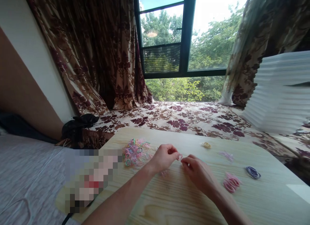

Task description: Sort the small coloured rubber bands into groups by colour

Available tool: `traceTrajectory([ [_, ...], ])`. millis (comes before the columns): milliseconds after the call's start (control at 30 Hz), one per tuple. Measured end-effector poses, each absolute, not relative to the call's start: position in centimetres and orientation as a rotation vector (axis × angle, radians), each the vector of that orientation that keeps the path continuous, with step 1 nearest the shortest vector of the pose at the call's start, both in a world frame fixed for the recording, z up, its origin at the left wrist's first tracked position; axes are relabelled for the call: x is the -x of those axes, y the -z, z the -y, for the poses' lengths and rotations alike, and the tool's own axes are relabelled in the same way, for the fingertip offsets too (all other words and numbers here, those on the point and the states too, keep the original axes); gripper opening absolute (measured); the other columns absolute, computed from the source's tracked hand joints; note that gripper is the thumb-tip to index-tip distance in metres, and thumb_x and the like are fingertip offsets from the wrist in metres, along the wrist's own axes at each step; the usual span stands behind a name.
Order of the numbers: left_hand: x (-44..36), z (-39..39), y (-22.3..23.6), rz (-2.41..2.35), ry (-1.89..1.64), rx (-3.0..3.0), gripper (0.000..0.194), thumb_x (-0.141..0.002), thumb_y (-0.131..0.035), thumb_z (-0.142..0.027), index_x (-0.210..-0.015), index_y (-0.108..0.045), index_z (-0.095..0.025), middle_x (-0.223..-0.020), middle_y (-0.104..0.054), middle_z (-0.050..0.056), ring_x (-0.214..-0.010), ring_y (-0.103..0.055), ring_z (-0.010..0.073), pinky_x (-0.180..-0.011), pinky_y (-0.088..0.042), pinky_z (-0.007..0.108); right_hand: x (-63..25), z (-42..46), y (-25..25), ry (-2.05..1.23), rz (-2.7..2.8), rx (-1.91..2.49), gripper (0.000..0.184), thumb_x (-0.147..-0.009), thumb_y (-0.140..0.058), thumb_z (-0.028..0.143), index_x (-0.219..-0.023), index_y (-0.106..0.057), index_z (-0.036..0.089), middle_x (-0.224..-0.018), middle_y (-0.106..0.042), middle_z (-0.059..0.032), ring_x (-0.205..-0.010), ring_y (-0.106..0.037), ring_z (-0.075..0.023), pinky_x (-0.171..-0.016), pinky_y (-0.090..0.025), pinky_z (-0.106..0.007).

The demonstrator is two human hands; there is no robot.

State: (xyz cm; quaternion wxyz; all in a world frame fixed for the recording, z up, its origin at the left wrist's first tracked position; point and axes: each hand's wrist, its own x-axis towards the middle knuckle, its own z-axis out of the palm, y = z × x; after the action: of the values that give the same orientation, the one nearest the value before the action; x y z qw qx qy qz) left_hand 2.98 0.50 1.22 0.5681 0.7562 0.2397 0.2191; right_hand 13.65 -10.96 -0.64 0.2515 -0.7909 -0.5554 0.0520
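Observation:
My left hand [162, 157] is pinched above the middle of the table, with a small pink hair tie [179, 157] at its fingertips. Close by on the right, my right hand [196, 173] has its fingers curled together; whether they grip anything is too small to make out. To the left lies a mixed heap of coloured hair ties [133, 153]. Under my left wrist, a few pale pink ties [164, 173] show partly. On the right are sorted groups: yellow ties [206, 145], lilac ties [226, 155], dark blue ties [253, 172] and pink ties [232, 182].
The light wooden table [155, 202] has rounded corners. A blurred-out object [94, 179] with a black cable lies at its left edge. Behind is a flower-patterned window seat [179, 118] between curtains [126, 57]. Something white and ridged [281, 92] stands at the right.

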Motion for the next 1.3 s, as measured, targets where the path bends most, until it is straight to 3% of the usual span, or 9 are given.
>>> traceTrajectory([
  [233, -2.1, 0.3, -1.2, -0.494, -0.475, -1.337, 0.018, -0.06, -0.067, -0.023, -0.071, -0.063, -0.009, -0.064, -0.062, 0.002, -0.062, -0.054, 0.0095, -0.063, -0.041, 0.023, -14.0, 10.4, 0.2, -0.602, 1.082, 1.819, 0.035, -0.072, -0.048, 0.043, -0.077, -0.069, 0.016, -0.063, -0.063, -0.0039, -0.06, -0.054, -0.016, -0.054, -0.041, -0.027],
  [467, -1.6, 0.4, -1.6, -0.473, -0.477, -1.326, 0.021, -0.059, -0.07, -0.023, -0.073, -0.061, -0.01, -0.064, -0.063, 0.002, -0.062, -0.056, 0.0104, -0.063, -0.041, 0.023, -13.7, 11.0, -1.8, -0.839, 0.892, 1.636, 0.034, -0.066, -0.056, 0.047, -0.067, -0.068, 0.016, -0.068, -0.062, -0.0047, -0.06, -0.051, -0.0127, -0.05, -0.04, -0.023],
  [733, -1.6, 0.5, -1.4, -0.516, -0.481, -1.416, 0.016, -0.062, -0.066, -0.021, -0.073, -0.06, -0.011, -0.066, -0.061, 0.001, -0.064, -0.055, 0.0104, -0.064, -0.041, 0.023, -14.4, 11.8, -2.9, -0.811, 1.008, 1.755, 0.034, -0.066, -0.059, 0.048, -0.065, -0.068, 0.016, -0.054, -0.052, 0.0012, -0.05, -0.042, -0.0084, -0.048, -0.035, -0.021],
  [1033, -2.0, -0.4, 0.4, -0.584, -0.57, -1.678, 0.015, -0.068, -0.059, -0.021, -0.08, -0.06, -0.012, -0.069, -0.059, 0.001, -0.063, -0.052, 0.0093, -0.06, -0.039, 0.021, -22.4, 18.3, -4.9, -0.553, 1.077, 2.31, 0.034, -0.062, -0.057, 0.049, -0.064, -0.073, 0.019, -0.056, -0.062, -0.0037, -0.054, -0.05, -0.015, -0.05, -0.037, -0.025],
  [1300, -1.8, -0.5, 0.7, -0.595, -0.557, -1.782, 0.017, -0.072, -0.055, -0.024, -0.083, -0.061, -0.012, -0.073, -0.06, 0.002, -0.067, -0.054, 0.011, -0.062, -0.042, 0.022, -22.1, 19.1, -4.7, -0.539, 1.125, 2.47, 0.03, -0.064, -0.052, 0.043, -0.062, -0.071, 0.02, -0.056, -0.063, -0.003, -0.054, -0.052, -0.0161, -0.05, -0.036, -0.026],
])
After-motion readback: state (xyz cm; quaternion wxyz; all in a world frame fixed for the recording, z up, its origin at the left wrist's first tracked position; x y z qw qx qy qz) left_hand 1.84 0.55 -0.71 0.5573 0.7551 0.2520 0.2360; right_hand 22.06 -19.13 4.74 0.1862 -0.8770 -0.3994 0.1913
